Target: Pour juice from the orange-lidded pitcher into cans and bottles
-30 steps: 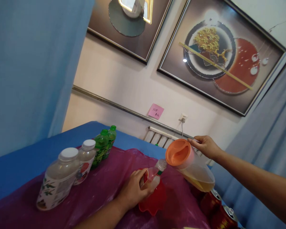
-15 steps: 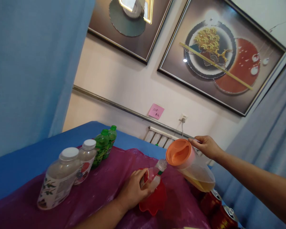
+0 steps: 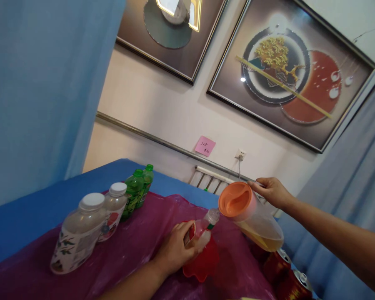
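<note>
My left hand [image 3: 178, 250] is wrapped round a clear bottle [image 3: 203, 227] with a red label, its neck leaning to the right. Under the bottle lies a red dish with a wavy rim [image 3: 201, 268]. My right hand [image 3: 273, 192] grips the handle of a translucent pitcher [image 3: 259, 229] with an orange lid [image 3: 235, 199]. The pitcher is tipped left, its lid close to the bottle's mouth, and yellowish liquid lies along its lower side. Whether any liquid runs between them I cannot tell.
Two white-capped bottles [image 3: 78, 237] and two green bottles [image 3: 134, 187] stand on the left. Red cans [image 3: 295, 285] are at the lower right. A purple plastic sheet [image 3: 137, 254] covers part of the blue tabletop [image 3: 25, 225]. Blue curtains [image 3: 43, 91] hang on both sides.
Almost nothing differs. Both hands, the bottle and the tilted pitcher keep their places, with only a tiny shift of the whole view.
</note>
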